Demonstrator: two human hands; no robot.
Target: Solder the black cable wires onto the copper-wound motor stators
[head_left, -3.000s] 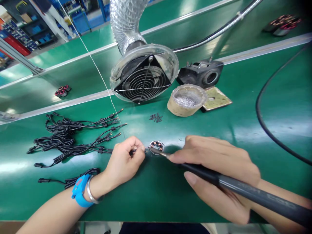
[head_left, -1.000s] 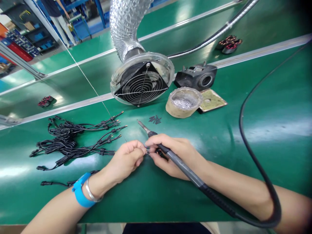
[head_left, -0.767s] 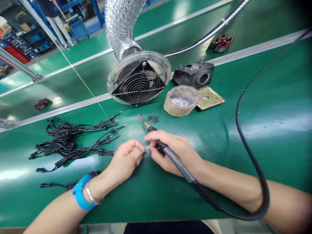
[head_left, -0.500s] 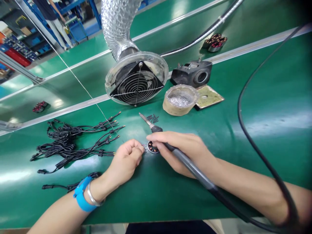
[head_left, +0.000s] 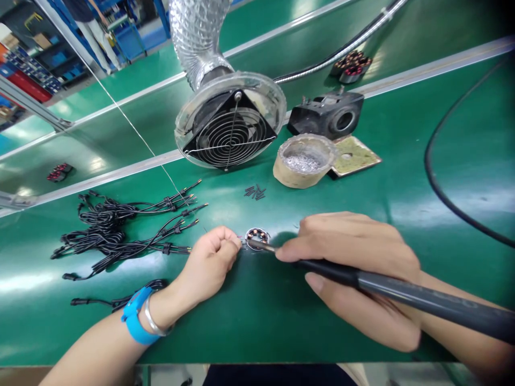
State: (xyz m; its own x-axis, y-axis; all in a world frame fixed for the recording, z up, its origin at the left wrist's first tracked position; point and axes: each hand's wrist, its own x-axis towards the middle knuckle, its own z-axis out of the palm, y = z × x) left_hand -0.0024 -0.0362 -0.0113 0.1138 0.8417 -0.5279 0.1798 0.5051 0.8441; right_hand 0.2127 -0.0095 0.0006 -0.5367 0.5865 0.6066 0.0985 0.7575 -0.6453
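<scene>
My left hand (head_left: 215,260), with a blue band and a silver bangle at the wrist, is closed in a pinch on thin wires beside a small round coil (head_left: 257,234) with copper windings. My right hand (head_left: 358,262) is wrapped round a soldering iron (head_left: 402,287), whose metal tip reaches the left edge of the coil, close to my left fingertips. Several small black pieces (head_left: 255,192) lie on the green surface beyond the coil. Bundles of black cables (head_left: 104,236) with bared ends lie to the left of my left hand.
A fan hood (head_left: 230,131) on a silver duct hangs above the bench. Behind the coil to the right are a round tub (head_left: 303,161), a yellowish pad (head_left: 354,156) and a black holder (head_left: 328,115). The iron's cord (head_left: 436,190) loops at right. A person (head_left: 94,35) stands far back.
My right hand has moved right, off the coil, and the iron now points left with its tip at the coil rather than up beyond it. My left hand has barely moved.
</scene>
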